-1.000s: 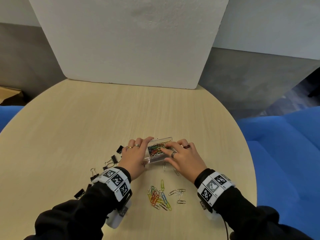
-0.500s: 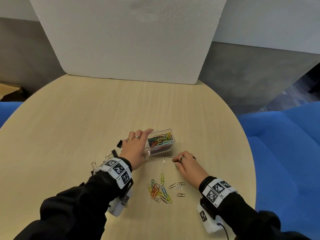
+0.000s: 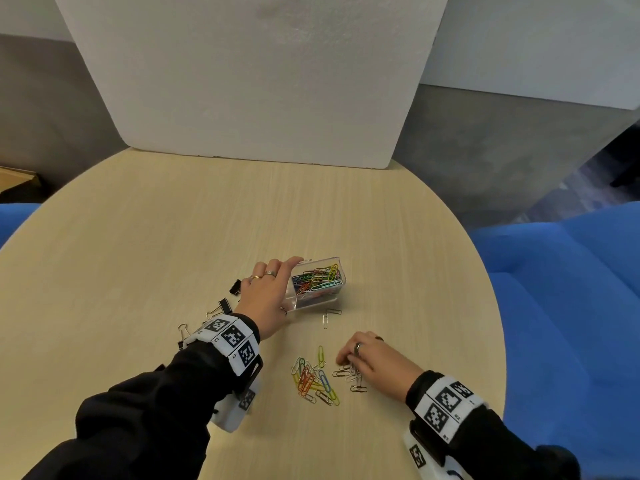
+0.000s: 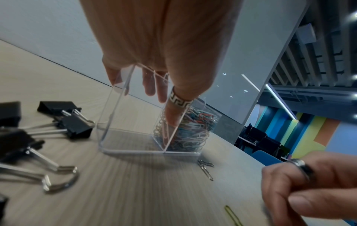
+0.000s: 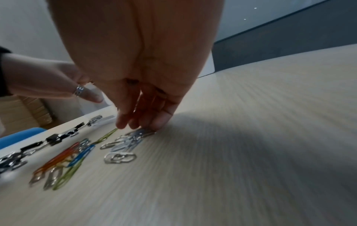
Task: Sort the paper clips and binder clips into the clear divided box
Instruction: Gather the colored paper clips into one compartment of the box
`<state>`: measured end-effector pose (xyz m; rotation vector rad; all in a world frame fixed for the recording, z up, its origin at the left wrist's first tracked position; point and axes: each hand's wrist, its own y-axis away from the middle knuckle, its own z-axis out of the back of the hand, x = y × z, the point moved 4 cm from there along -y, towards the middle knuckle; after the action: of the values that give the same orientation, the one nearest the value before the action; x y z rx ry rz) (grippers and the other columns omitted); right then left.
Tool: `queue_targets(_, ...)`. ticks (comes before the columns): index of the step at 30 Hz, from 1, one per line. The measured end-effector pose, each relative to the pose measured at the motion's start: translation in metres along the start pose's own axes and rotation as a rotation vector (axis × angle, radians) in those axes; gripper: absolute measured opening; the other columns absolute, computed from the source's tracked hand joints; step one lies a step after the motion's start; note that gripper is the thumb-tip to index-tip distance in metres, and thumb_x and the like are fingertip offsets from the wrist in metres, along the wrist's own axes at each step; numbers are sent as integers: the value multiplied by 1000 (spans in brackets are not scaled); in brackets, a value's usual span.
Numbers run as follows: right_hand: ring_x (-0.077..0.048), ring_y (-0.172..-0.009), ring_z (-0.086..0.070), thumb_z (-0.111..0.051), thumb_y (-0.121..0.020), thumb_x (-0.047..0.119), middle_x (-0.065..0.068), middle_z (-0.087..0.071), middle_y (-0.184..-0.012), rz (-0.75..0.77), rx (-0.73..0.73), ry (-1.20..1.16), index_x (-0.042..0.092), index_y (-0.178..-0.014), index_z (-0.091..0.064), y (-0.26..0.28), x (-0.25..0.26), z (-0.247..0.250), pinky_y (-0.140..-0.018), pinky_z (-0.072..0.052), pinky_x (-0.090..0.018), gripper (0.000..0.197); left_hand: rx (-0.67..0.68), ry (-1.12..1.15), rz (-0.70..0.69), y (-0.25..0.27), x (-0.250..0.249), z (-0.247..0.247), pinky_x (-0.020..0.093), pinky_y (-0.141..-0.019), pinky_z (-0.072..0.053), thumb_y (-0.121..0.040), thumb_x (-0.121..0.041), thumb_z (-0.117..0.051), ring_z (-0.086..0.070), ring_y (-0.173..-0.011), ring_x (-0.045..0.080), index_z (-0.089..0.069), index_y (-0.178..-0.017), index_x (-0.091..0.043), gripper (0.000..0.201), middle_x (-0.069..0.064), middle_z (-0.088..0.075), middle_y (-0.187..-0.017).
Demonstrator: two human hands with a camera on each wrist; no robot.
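Round wooden table [image 3: 173, 237]; white foam board [image 3: 256, 77] upright behind; blue seat [image 3: 571, 271] right.

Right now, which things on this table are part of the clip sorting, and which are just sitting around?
Part of the job: clear divided box, loose paper clips, binder clips.

Just there: white foam board, blue seats.

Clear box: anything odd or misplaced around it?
Nothing damaged. Two silver paper clips lie stray on the table just in front of the clear box, apart from the main pile. Its left compartment looks empty.
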<state>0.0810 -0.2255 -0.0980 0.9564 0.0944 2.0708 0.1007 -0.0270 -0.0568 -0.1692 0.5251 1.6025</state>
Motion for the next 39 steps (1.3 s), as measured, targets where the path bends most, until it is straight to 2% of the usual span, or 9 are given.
queue_targets(4,-7,-97,-55,-43,-95,13,4,-56,-102,-28,-86,-105,17,-105,-64,10,-6,11,-92,-44,-20,24,3,-11,-3,0,-1,0,39,-96,-31,-78,-9,-58,-30,-119,22,-12,-144,-29,83,0,-36,-130)
queue_targets(7,-10,-107,-45,-43,-96,16,3,-52,-113,-13,-166,2,17,-117,-58,8,-11,15,-97,-36,-18,26,0,-10,-4,0,0,0,40,-97,-31,-78,-9,-59,-30,-120,22,-12,-144,-29,83,0,-36,-131)
queue_targets(13,-4,-101,-41,-46,-95,21,3,-54,-110,-16,-26,42,18,-114,-59,11,-8,7,-96,-36,-20,23,2,-9,-1,-1,0,-1,41,-98,-31,-78,-11,-62,-30,-120,22,-12,-144,-30,84,1,-35,-131)
queue_targets(17,-1,-106,-35,-74,-70,43,15,-40,-107,-55,17,-36,27,-121,-53,18,-13,5,-91,-29,-8,57,-1,-8,-2,-1,1,-1,41,-98,-31,-79,-12,-62,-30,-121,22,-12,-144,-30,84,1,-36,-132)
queue_targets(21,0,-106,-35,-83,-55,40,28,-31,-103,-46,34,-20,29,-118,-52,21,-12,-4,-89,-27,-5,71,-4,-6,-3,0,1,-2,41,-98,-31,-78,-12,-63,-30,-121,22,-13,-144,-30,84,0,-36,-133)
queue_targets(25,7,-97,-42,-81,-64,26,29,-37,-99,-24,-34,-55,26,-110,-60,20,-13,-11,-85,-29,1,51,-13,-7,-5,-1,1,-2,41,-98,-31,-78,-9,-62,-30,-121,22,-13,-143,-30,84,0,-36,-132)
queue_targets(30,7,-78,-52,-74,-75,12,20,-51,-86,-51,-119,-162,15,-97,-70,15,-13,-8,-76,-39,-3,23,-16,-3,-6,-1,2,-3,41,-97,-32,-79,-9,-60,-30,-120,22,-14,-143,-30,82,0,-37,-131)
queue_targets(33,4,-81,-47,-65,-83,17,16,-50,-85,-55,-113,-67,15,-101,-69,13,-11,-9,-77,-33,-1,18,-19,0,-8,-2,2,-3,41,-96,-32,-79,-9,-60,-30,-119,22,-14,-143,-30,82,0,-37,-130)
queue_targets(39,-6,-103,-42,-49,-93,26,1,-53,-113,-54,-65,135,13,-109,-59,8,-6,-14,-87,-32,-12,23,-21,-12,-13,-2,3,-4,39,-97,-31,-80,-11,-59,-30,-120,21,-13,-143,-31,80,-1,-36,-130)
